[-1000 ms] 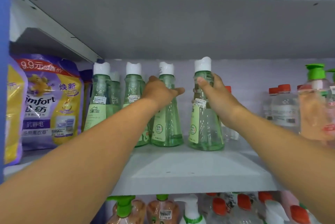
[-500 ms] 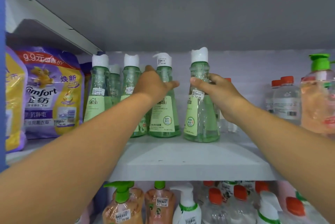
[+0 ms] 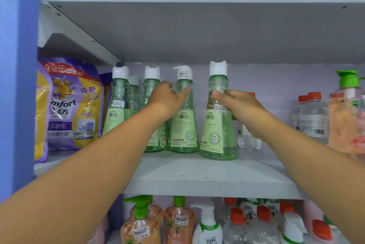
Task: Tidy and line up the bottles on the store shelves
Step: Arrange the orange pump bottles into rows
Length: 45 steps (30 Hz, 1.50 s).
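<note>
both arms reach up to the middle shelf (image 3: 207, 176), where a row of green bottles with white caps stands upright toward the back. the right hand (image 3: 240, 109), a little right of centre at about 3 o'clock, grips the rightmost green bottle (image 3: 218, 135) at its narrow neck: the thumb lies across the front above the price sticker and the other fingers curl behind it. that bottle stands on the shelf a touch forward of its neighbours, with a small gap to the next one. the left hand (image 3: 167, 98), just left of centre at 9 o'clock from the right one, is at the neck of the second green bottle (image 3: 183, 125), thumb stretched across the front of the glassy neck; the other fingers are hidden behind the bottles, so i cannot tell whether this hand really grasps it. further left stand three more green bottles (image 3: 118, 109), then a purple softener pouch (image 3: 73, 103) at the far 9 o'clock edge. at 3 o'clock sit clear bottles with orange caps (image 3: 312, 117) and a peach pump bottle (image 3: 347, 117). peach pump bottles fill the lower shelf (image 3: 158, 222) at 6 o'clock.
</note>
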Tool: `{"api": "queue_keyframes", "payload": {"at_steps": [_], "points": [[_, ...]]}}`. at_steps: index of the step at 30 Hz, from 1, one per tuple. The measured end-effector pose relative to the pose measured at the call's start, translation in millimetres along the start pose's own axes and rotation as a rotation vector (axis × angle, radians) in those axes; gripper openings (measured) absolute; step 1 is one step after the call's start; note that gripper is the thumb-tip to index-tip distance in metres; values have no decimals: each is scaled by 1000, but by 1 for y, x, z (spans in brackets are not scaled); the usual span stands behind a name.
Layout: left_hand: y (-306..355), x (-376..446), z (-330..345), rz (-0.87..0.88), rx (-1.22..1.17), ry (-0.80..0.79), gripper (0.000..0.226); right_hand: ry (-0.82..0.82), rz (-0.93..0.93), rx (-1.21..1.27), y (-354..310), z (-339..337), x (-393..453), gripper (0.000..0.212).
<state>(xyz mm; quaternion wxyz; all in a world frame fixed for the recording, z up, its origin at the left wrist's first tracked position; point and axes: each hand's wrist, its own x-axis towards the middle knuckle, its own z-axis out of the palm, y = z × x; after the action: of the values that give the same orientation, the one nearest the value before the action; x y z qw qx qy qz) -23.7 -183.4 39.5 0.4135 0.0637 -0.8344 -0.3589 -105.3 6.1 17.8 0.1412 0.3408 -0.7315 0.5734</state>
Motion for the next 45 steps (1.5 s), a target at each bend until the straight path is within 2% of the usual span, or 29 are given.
{"api": "queue_keyframes", "payload": {"at_steps": [2,4,6,9,11,14,16,18,20,21,24,26,28,29,36,38,41,45], "points": [[5,-18,-20,26,-18,82,50,-43,32,-18,-12,-3,-7,35],[2,-45,-39,78,4,62,30,-99,55,17,-23,-2,-16,34],[-4,-78,-50,69,52,-57,42,-175,43,86,-39,10,-27,34],[-4,-120,-55,21,95,-131,81,-283,-4,123,-66,47,-36,40],[-8,-132,-55,27,163,-52,89,-319,-35,50,-84,78,-40,54],[-21,-135,-72,-6,176,98,82,-316,-113,-205,-99,108,-42,73],[-31,-133,-88,-43,181,135,82,-237,-173,-317,-94,105,-40,71],[-39,-133,-107,-95,204,142,82,-17,-191,-288,-79,86,-32,61],[-48,-134,-123,-125,213,135,85,143,-121,-299,-60,66,-17,54],[-52,-133,-127,-130,214,131,88,140,-34,-316,-53,57,-10,59],[-63,-129,-126,-157,219,154,99,-88,217,-284,-37,45,0,84],[-70,-126,-121,-170,193,165,99,-248,243,-258,-29,50,-5,75],[-74,-122,-117,-192,180,175,98,-266,207,-252,-21,61,-7,52],[-75,-118,-115,-214,182,181,97,-251,186,-256,-18,66,-6,47],[-80,-100,-107,-298,179,177,99,-215,178,-290,-11,75,-6,45],[-83,-103,-107,-308,164,148,91,-232,185,-302,-10,75,-9,48],[-90,-105,-110,-292,136,144,55,-249,206,-294,-10,76,-13,52],[-95,-106,-112,-280,147,234,48,-239,201,-307,-13,77,-15,56]]}}
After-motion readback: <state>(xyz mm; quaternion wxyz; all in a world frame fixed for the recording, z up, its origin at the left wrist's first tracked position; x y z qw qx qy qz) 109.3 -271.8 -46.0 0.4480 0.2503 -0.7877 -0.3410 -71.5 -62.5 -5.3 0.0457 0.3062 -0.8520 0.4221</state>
